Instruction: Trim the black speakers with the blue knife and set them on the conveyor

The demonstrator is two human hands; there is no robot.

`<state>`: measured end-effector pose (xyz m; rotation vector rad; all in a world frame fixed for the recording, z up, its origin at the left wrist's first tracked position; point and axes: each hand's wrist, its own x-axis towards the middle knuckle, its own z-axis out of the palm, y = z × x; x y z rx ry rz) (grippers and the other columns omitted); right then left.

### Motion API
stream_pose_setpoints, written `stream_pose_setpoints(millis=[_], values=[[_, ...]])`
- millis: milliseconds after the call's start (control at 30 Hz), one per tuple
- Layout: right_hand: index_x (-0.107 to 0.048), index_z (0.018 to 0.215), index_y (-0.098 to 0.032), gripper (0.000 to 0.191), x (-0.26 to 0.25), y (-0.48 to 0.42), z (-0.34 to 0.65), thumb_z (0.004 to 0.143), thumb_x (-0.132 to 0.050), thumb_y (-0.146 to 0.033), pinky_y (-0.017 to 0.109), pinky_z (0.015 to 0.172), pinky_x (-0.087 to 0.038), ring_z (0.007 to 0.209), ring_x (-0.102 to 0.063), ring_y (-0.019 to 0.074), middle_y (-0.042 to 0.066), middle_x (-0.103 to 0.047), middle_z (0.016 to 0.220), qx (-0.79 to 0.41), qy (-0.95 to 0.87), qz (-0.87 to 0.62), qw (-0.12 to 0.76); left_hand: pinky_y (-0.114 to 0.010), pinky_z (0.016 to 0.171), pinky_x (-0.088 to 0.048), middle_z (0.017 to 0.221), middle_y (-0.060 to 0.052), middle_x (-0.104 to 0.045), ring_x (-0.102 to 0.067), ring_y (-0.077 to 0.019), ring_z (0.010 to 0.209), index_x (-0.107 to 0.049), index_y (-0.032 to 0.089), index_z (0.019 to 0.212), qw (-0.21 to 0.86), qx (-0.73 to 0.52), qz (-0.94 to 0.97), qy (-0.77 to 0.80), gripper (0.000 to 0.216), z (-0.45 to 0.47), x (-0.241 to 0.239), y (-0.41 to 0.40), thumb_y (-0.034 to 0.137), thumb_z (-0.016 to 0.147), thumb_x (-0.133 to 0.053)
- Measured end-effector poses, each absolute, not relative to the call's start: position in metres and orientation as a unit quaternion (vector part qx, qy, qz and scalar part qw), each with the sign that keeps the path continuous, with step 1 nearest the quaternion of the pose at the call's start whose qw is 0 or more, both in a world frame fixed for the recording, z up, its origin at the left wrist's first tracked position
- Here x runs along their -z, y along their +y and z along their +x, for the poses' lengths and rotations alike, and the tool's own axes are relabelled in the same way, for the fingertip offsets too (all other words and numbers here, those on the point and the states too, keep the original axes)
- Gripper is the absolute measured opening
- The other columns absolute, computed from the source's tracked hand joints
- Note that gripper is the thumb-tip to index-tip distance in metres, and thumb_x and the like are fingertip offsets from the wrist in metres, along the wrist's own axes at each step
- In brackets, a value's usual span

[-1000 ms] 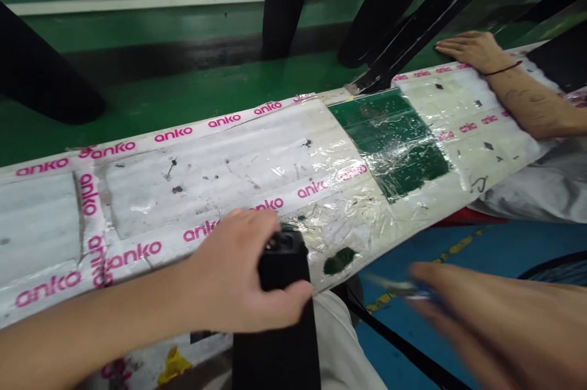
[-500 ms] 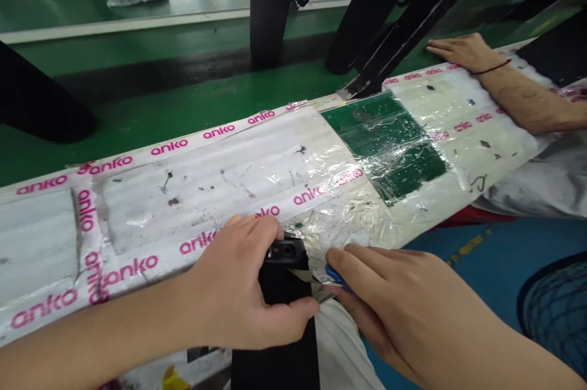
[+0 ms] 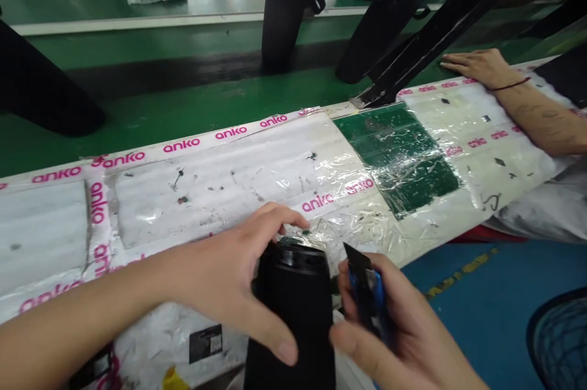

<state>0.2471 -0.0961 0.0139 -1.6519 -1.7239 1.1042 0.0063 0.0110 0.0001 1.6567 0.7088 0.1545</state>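
A black cylinder (image 3: 293,316) with a glossy dark rim at its upper end stands in front of me at the table's near edge. My left hand (image 3: 247,280) curves around it, thumb across the near side and fingers behind the rim. To the right of the cylinder, my right hand (image 3: 398,329) grips a blue utility knife (image 3: 373,301). The knife's dark blade points up and left, apart from the cylinder. What lies behind the left fingers is hidden.
A white table (image 3: 220,179) with pink-lettered tape runs across the middle. Beyond it, black cylinders (image 3: 287,17) stand on a green surface (image 3: 192,90). A slanted black post (image 3: 431,29) rises at the table's far edge. Another person's hand (image 3: 481,66) rests at right, above a net basket (image 3: 559,329).
The cylinder has turned, so the holes in its end piece no longer face me. My right hand has drawn back and rolled over, bringing the knife blade into view. The camera has shifted slightly.
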Motion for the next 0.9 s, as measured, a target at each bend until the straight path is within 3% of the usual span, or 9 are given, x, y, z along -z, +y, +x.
stream_pose_setpoints(millis=[67, 167, 267, 367, 500, 600, 700, 800, 900], values=[[-0.056, 0.113, -0.029, 0.055, -0.006, -0.105, 0.241, 0.082, -0.078, -0.069, 0.029, 0.055, -0.047, 0.066, -0.059, 0.0195, -0.003, -0.060, 0.079, -0.473, -0.514, -0.649, 0.302, -0.061, 0.108, -0.050, 0.145, -0.014, -0.043, -0.054, -0.0407, 0.127, -0.034, 0.032, 0.148, 0.596, -0.135, 0.710, 0.351, 0.122, 0.012, 0.011, 0.002, 0.059, 0.048, -0.098], [-0.056, 0.109, -0.029, 0.064, 0.004, -0.114, 0.243, 0.069, -0.088, -0.068, 0.031, 0.060, -0.047, 0.067, -0.053, 0.0190, -0.004, -0.056, 0.076, -0.529, -0.365, -0.683, 0.347, -0.065, 0.112, -0.044, 0.147, -0.014, -0.045, -0.050, -0.0431, 0.135, -0.027, 0.038, 0.153, 0.620, -0.181, 0.670, 0.364, 0.134, 0.017, 0.022, -0.012, 0.062, 0.044, -0.100], [-0.058, 0.114, -0.029, 0.066, 0.009, -0.120, 0.254, 0.071, -0.088, -0.068, 0.032, 0.064, -0.047, 0.073, -0.052, 0.0195, -0.001, -0.058, 0.083, -0.563, -0.304, -0.674, 0.370, -0.063, 0.109, -0.048, 0.141, -0.011, -0.055, -0.056, -0.0413, 0.131, -0.037, 0.040, 0.149, 0.645, -0.142, 0.657, 0.363, 0.119, 0.018, 0.022, -0.013, 0.058, 0.049, -0.100], [-0.058, 0.112, -0.028, 0.063, 0.011, -0.123, 0.262, 0.073, -0.085, -0.069, 0.031, 0.064, -0.046, 0.071, -0.051, 0.0175, -0.002, -0.055, 0.083, -0.579, -0.300, -0.653, 0.385, -0.061, 0.103, -0.053, 0.132, -0.012, -0.063, -0.062, -0.0406, 0.122, -0.059, 0.029, 0.130, 0.611, -0.108, 0.705, 0.343, 0.087, 0.019, 0.019, -0.008, 0.056, 0.057, -0.097], [-0.051, 0.111, -0.029, 0.059, 0.015, -0.123, 0.254, 0.079, -0.080, -0.069, 0.027, 0.054, -0.038, 0.056, -0.040, 0.0117, -0.007, -0.048, 0.077, -0.608, -0.306, -0.616, 0.396, -0.059, 0.108, -0.051, 0.154, -0.017, -0.049, -0.050, -0.0440, 0.139, -0.058, 0.026, 0.132, 0.601, -0.150, 0.722, 0.308, 0.084, 0.023, 0.022, -0.011, 0.058, 0.062, -0.094], [-0.048, 0.112, -0.030, 0.057, 0.017, -0.122, 0.239, 0.083, -0.076, -0.071, 0.026, 0.051, -0.036, 0.051, -0.036, 0.0097, -0.008, -0.047, 0.078, -0.634, -0.311, -0.587, 0.395, -0.047, 0.091, -0.061, 0.134, -0.014, -0.065, -0.067, -0.0332, 0.115, -0.048, 0.027, 0.133, 0.663, -0.192, 0.675, 0.261, 0.068, 0.022, 0.024, -0.018, 0.045, 0.078, -0.083], [-0.053, 0.108, -0.028, 0.047, 0.012, -0.123, 0.229, 0.090, -0.072, -0.067, 0.026, 0.053, -0.040, 0.054, -0.043, 0.0109, -0.007, -0.049, 0.076, -0.650, -0.320, -0.569, 0.388, -0.037, 0.071, -0.059, 0.101, -0.006, -0.068, -0.066, -0.0246, 0.086, -0.050, 0.025, 0.114, 0.643, -0.210, 0.679, 0.287, 0.050, 0.017, 0.022, -0.021, 0.035, 0.073, -0.078], [-0.057, 0.117, -0.029, 0.028, 0.000, -0.121, 0.233, 0.105, -0.055, -0.055, 0.028, 0.060, -0.050, 0.066, -0.061, 0.0172, -0.002, -0.062, 0.080, -0.560, -0.472, -0.602, 0.319, -0.033, 0.065, -0.053, 0.093, -0.004, -0.062, -0.058, -0.0234, 0.082, -0.050, 0.024, 0.100, 0.589, -0.193, 0.710, 0.334, 0.052, 0.015, 0.020, -0.018, 0.041, 0.064, -0.084], [-0.051, 0.128, -0.027, 0.023, -0.013, -0.115, 0.245, 0.112, -0.035, -0.035, 0.031, 0.057, -0.054, 0.070, -0.070, 0.0210, 0.002, -0.071, 0.089, -0.274, -0.728, -0.597, 0.196, -0.031, 0.062, -0.050, 0.094, -0.004, -0.061, -0.057, -0.0227, 0.081, -0.052, 0.023, 0.098, 0.575, -0.173, 0.723, 0.341, 0.062, 0.016, 0.019, -0.013, 0.054, 0.059, -0.089]])
